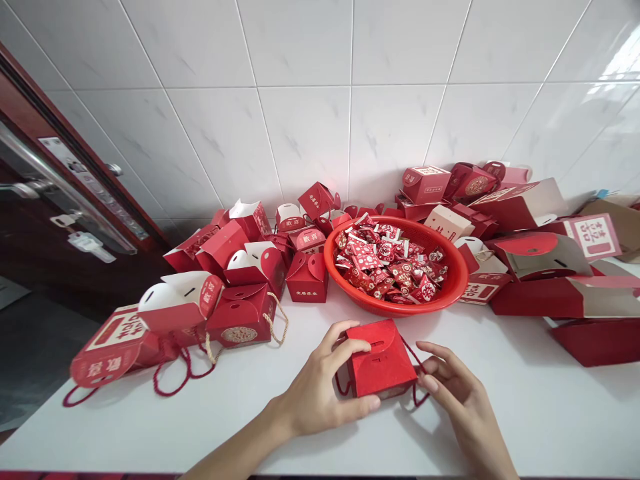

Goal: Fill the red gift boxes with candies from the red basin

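A small red gift box (383, 380) with a slotted flap top stands on the white table in front of me. My left hand (325, 387) grips it from the left, one finger on the top flap and the thumb at the front lower edge. Dark red cord (411, 352) loops out from both sides of the box. My right hand (453, 393) is at the box's right side, thumb and fingers pinched around this cord. Just behind the box sits a red plastic basket (395, 308) full of red-wrapped candies (390, 260).
Red gift boxes, some with flaps up, crowd the left, such as one with a beige rope handle (243, 317). More boxes (535, 293) are piled at the right. White table surface (200, 427) shows in front. A tiled wall (305, 133) and a door with keys (90, 245) border the table.
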`<action>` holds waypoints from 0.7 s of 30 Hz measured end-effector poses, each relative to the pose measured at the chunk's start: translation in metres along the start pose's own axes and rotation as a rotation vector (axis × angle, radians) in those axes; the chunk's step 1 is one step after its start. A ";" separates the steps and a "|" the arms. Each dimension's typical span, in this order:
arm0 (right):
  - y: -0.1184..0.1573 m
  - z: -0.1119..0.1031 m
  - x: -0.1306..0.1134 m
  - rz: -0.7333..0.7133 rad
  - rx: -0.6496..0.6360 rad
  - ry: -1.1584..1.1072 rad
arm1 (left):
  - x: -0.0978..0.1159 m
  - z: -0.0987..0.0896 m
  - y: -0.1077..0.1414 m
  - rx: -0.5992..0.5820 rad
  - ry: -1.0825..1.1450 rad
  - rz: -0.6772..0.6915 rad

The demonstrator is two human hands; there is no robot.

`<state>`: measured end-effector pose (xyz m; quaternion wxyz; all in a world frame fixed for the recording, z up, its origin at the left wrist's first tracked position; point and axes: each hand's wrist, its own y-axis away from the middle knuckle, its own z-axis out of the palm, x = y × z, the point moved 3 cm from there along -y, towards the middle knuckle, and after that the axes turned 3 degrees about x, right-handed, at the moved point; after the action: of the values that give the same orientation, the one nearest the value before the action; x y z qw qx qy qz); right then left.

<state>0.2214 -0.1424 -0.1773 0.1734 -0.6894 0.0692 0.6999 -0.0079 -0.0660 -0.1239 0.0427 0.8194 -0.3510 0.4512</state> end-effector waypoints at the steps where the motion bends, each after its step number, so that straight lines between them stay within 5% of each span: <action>1: 0.001 -0.002 -0.003 -0.011 0.036 -0.028 | 0.002 0.002 -0.002 0.012 -0.002 -0.002; 5: 0.010 0.003 -0.023 -0.252 0.197 0.121 | 0.012 0.019 -0.007 0.069 -0.040 -0.024; 11: 0.022 0.027 -0.033 -0.572 0.094 0.602 | 0.025 0.043 -0.009 -0.035 -0.049 0.002; 21: 0.030 0.013 -0.011 -0.414 0.134 0.646 | 0.010 0.021 -0.012 -0.246 0.077 -0.021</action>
<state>0.1989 -0.1672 -0.1699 0.3250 -0.8608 0.0253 0.3908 0.0179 -0.0707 -0.1253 0.1608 0.7937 -0.3930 0.4354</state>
